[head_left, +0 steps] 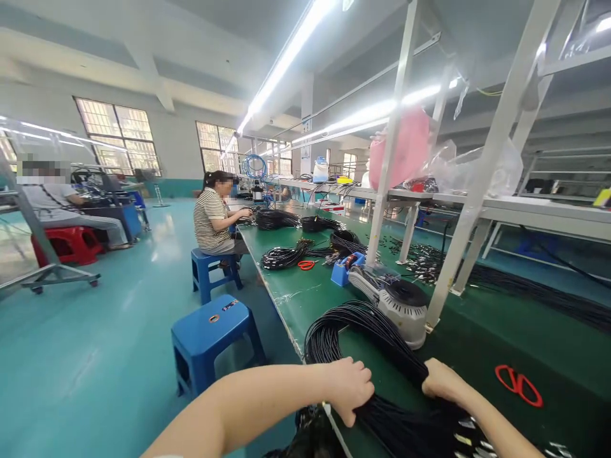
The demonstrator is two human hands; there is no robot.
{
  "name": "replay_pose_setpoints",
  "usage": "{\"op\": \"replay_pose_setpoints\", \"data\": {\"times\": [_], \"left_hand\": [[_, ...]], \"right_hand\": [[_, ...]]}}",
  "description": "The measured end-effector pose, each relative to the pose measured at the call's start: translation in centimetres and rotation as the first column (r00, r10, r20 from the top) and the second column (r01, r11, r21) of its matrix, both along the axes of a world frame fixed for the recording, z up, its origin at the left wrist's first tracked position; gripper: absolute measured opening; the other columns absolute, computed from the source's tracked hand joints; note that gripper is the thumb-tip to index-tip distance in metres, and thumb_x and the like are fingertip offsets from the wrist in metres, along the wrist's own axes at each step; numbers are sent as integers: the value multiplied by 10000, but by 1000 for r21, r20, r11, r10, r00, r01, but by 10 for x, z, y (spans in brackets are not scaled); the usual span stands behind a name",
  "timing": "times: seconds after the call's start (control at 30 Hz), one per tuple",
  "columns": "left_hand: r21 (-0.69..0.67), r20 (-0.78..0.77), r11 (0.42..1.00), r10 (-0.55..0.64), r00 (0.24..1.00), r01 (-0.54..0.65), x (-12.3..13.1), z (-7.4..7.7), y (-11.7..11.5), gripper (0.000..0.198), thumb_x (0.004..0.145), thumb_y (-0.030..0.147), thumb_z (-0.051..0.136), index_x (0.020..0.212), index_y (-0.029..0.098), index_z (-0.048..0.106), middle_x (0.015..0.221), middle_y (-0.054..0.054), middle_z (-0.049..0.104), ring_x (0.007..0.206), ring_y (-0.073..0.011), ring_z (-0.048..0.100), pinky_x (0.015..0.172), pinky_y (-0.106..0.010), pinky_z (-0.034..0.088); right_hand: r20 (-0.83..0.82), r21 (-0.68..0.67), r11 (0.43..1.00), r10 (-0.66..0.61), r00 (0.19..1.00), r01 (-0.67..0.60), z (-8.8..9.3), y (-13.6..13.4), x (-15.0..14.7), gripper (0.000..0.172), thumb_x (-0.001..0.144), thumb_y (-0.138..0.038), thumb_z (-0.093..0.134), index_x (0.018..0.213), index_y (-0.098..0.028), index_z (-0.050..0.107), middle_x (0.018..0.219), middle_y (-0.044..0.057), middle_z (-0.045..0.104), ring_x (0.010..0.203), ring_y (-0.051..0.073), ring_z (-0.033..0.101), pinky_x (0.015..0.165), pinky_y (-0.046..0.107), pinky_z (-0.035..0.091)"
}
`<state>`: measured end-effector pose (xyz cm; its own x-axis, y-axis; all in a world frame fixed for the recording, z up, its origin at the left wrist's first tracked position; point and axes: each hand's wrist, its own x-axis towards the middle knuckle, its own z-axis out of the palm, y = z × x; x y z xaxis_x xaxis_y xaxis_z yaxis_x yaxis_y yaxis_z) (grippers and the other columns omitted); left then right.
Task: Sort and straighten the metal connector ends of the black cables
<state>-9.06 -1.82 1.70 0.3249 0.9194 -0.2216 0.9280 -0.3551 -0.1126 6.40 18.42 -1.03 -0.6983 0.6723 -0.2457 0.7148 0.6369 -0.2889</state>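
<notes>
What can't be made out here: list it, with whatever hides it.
All in the head view:
Left hand: palm, hidden by the hand's own back.
Right hand: most fingers, hidden behind the hand itself.
Black cables: part of the near bundle, cut off by the bottom edge.
Striped-shirted co-worker's hands: finger positions, too small and distant.

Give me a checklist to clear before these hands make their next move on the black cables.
1. Left hand touching the black cable bundle: ok.
2. Right hand on the bundle: ok.
3. Firmness of the left hand's hold: cannot tell.
4. Loop well inside the edge of the green table: not ok, its left side lies at the edge.
5. Nearest red-handled scissors off the cables: ok, right of the right forearm.
</notes>
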Motion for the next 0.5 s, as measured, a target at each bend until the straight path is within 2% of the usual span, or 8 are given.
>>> {"op": "replay_pose_setpoints", "data": {"times": [0.07, 0.17, 0.33, 0.43, 0.5], "left_hand": [[-107, -31, 994, 7, 999, -10, 6, -3, 11, 550, 553, 359, 658, 1036, 133, 524, 888, -141, 625, 755, -283, 595, 558, -368, 478], [-234, -17, 971, 44, 999, -47, 15, -7, 23, 524, 539, 389, 653, 1002, 173, 535, 804, -114, 654, 647, -276, 612, 443, -356, 454], [-109, 130, 991, 89, 987, -75, 16, -15, 11, 449, 612, 397, 573, 1003, 182, 532, 866, -177, 638, 719, -292, 622, 399, -354, 395], [-107, 203, 994, 4, 979, 18, 1, -13, -8, 355, 637, 347, 541, 970, 231, 505, 884, -147, 629, 714, -269, 622, 388, -332, 369], [-50, 229, 995, -78, 970, 91, -17, -3, -25, 302, 609, 341, 560, 887, 246, 491, 851, -106, 623, 665, -248, 612, 383, -319, 362]], "right_hand": [[-10, -93, 996, 6, 1000, -7, 5, 0, 0, 179, 416, -55, 443, 548, -173, 470, 457, -4, 508, 572, 236, 605, 462, 250, 391], [-24, -214, 977, 1, 1000, -6, 12, -5, 4, 231, 395, -79, 392, 582, -180, 483, 383, -41, 448, 486, 192, 577, 422, 221, 394], [-131, -448, 894, -55, 990, -10, 36, -17, 17, 336, 395, -116, 366, 691, -176, 514, 412, -41, 495, 392, 147, 530, 384, 204, 392], [-155, -536, 844, -117, 981, 16, 67, -23, 25, 284, 438, -121, 401, 696, -177, 507, 450, -31, 522, 389, 137, 532, 370, 189, 362], [-167, -566, 824, -129, 978, 12, 93, -27, 30, 217, 481, -120, 436, 683, -177, 493, 488, -30, 531, 404, 126, 536, 385, 185, 367]]}}
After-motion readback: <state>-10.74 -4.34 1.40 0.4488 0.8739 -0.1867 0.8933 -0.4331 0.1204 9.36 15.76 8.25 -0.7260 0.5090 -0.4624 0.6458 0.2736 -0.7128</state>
